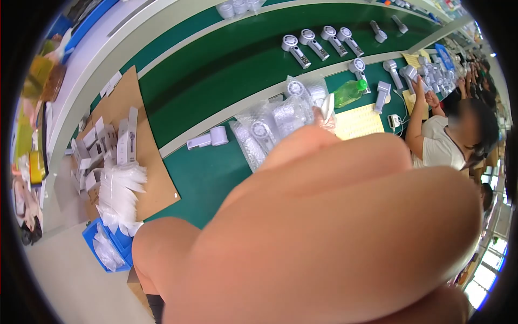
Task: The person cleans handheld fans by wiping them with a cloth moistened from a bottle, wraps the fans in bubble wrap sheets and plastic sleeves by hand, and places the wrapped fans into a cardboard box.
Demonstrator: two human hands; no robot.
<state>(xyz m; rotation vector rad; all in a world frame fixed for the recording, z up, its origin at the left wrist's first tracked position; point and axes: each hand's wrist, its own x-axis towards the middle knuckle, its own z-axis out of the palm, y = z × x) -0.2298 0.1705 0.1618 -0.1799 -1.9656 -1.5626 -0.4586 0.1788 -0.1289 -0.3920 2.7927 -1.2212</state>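
Note:
Blurred bare skin of my hand and arm (313,237) fills the lower middle, very close to the lens. Which hand this is I cannot tell, and its fingers do not show clearly. Past its upper edge, fingertips with a white covering (327,108) appear beside handheld fans in clear bubble bags (261,129). Just right of them lies a green plastic bottle (349,93), at the edge of a yellow sheet (359,123). A bare lavender-grey handheld fan (208,138) rests on the green table to the left of the bags.
Several handheld fans (308,43) stand in a row on the green shelf. At left, cardboard (156,183) bears small white boxes (128,135) and white sleeves (120,189); a blue bin (124,251) sits below. A co-worker (440,141) handles fans at right.

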